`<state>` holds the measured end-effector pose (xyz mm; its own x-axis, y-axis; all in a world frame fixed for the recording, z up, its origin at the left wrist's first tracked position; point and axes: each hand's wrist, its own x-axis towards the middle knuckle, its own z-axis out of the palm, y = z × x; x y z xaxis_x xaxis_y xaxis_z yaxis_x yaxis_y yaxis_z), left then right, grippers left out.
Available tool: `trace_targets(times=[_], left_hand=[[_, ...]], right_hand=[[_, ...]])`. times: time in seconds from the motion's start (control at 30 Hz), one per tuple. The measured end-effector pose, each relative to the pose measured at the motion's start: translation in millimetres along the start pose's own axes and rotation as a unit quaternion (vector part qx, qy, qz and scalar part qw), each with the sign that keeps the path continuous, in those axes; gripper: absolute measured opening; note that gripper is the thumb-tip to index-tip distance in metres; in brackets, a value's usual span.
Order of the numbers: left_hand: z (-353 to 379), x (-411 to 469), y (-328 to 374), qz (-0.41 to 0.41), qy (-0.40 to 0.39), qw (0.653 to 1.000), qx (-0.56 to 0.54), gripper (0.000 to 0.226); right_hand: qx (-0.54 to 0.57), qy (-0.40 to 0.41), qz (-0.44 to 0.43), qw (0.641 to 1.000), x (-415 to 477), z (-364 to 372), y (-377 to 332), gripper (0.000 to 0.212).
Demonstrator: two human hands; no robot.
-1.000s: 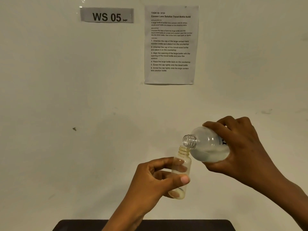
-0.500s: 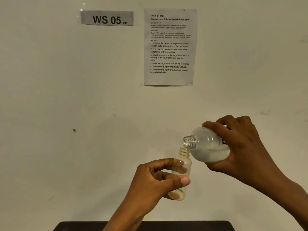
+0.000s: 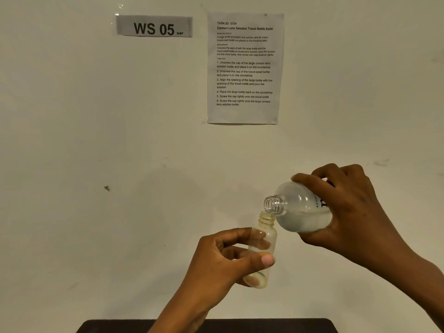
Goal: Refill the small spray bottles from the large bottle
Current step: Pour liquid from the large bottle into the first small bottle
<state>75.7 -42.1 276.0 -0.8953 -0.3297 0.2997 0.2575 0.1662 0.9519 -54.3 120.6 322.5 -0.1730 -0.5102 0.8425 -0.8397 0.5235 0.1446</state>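
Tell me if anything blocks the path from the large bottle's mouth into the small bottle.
Nothing visible does. The large bottle, tilted in the right hand, is uncapped, and its mouth sits just above the open neck of the small bottle held by the left hand.

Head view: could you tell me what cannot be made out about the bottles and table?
All head view.
- Large bottle: label and base hidden by the right hand.
- Small bottle: lower part partly covered by the left hand.
- Whether liquid is flowing: too fine to tell.
- Table: cut off by the bottom edge.
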Motion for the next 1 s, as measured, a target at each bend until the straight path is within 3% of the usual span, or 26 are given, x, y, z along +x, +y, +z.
trace_targets(times=[1.0], left_hand=[[2.6, 1.6, -1.1, 0.003, -0.006, 1.000, 0.000, 0.043]], right_hand=[[-0.013, -0.005, -0.008, 1.000, 0.8, -4.7, 2.4, 0.071]])
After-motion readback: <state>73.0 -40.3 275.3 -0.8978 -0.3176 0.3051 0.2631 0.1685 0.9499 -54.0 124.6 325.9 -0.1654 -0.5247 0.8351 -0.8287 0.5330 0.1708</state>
